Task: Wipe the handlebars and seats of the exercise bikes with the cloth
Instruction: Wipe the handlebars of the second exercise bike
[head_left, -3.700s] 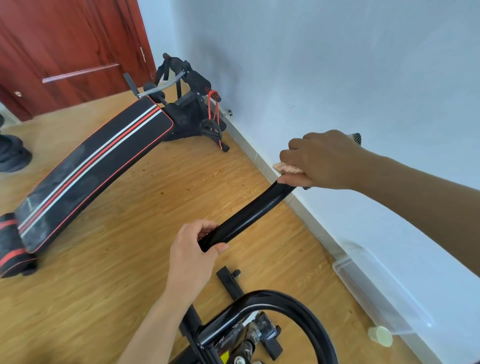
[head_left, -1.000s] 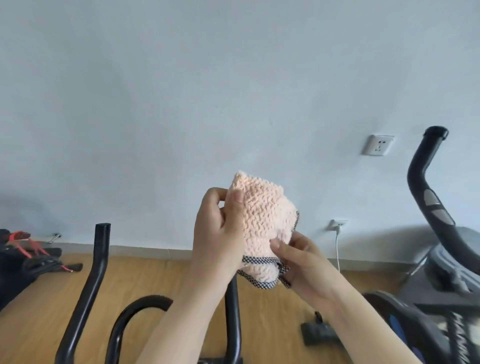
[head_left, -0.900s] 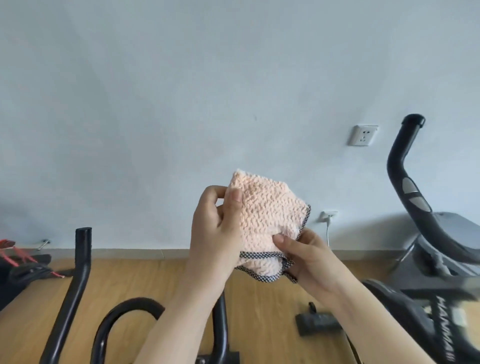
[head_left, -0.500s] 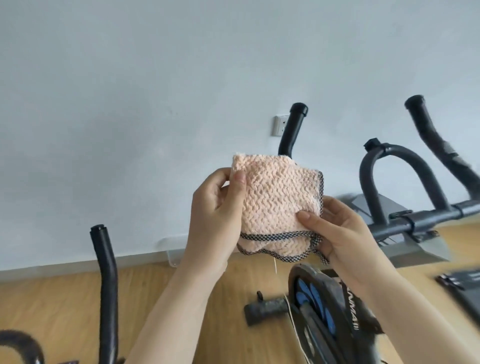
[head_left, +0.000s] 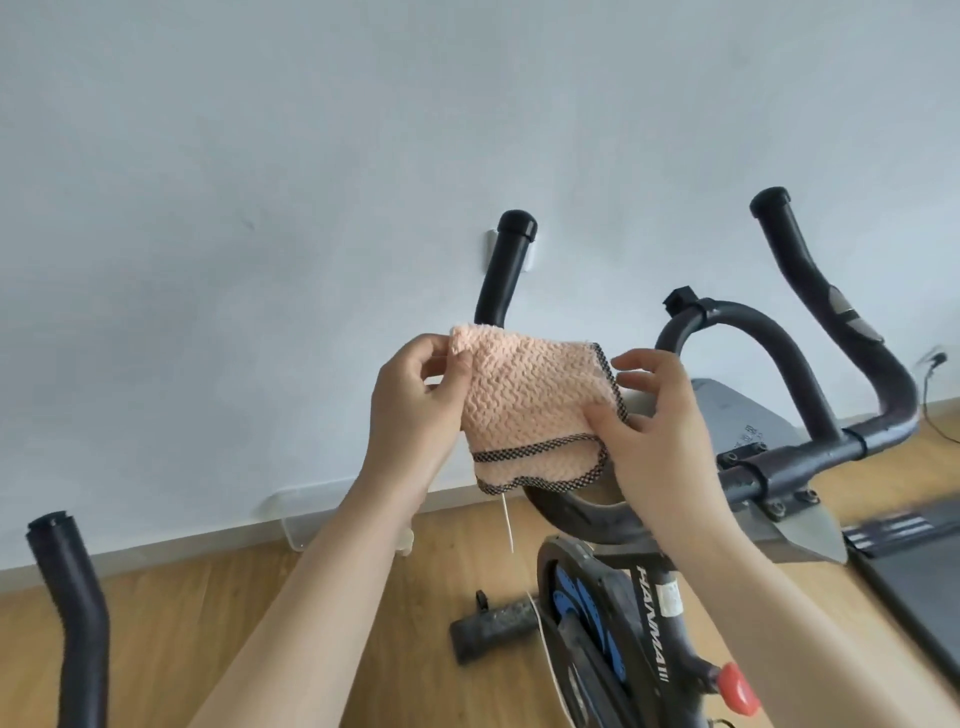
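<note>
A folded peach cloth (head_left: 530, 400) with a black checked edge hangs in the air before me. My left hand (head_left: 415, 410) pinches its upper left corner between thumb and fingers. My right hand (head_left: 654, 426) pinches its right edge with the thumb on the front. Behind the cloth rises the black handlebar (head_left: 852, 374) of an exercise bike, with one upright grip (head_left: 506, 265) above the cloth and a curved centre loop (head_left: 748, 332). The cloth does not touch the bar. No seat is in view.
The bike's frame and blue flywheel (head_left: 587, 623) stand low at the centre, with a red knob (head_left: 737, 688). Another bike's black grip (head_left: 72, 597) stands at the far left. A treadmill deck (head_left: 914, 566) lies at the right. A clear plastic box (head_left: 311, 514) sits by the wall.
The view has swung right from the first bike to the second bike's handlebar. Both hands took the cloth off the first bar, refolded it and now hold it wider.
</note>
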